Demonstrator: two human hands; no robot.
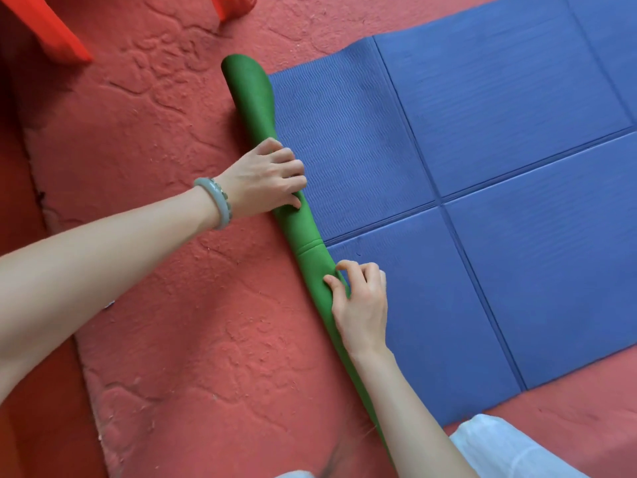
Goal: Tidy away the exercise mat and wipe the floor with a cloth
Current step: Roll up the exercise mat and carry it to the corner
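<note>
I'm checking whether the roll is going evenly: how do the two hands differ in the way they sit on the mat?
The left hand lies over the green rolled edge, knuckles up and fingers curled past it; the right hand pinches the roll with fingertips. The left wrist wears a pale bangle; the right is bare. The left sits farther along the roll. Both touch the mat.

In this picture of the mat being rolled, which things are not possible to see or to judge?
- Head view: the far end of the exercise mat is cut off by the top and right edges.
- The near end of the green roll is hidden behind the right hand's forearm.
- The left hand covers the roll beneath it; grip tightness is unclear.
- No cloth is in view.
</note>
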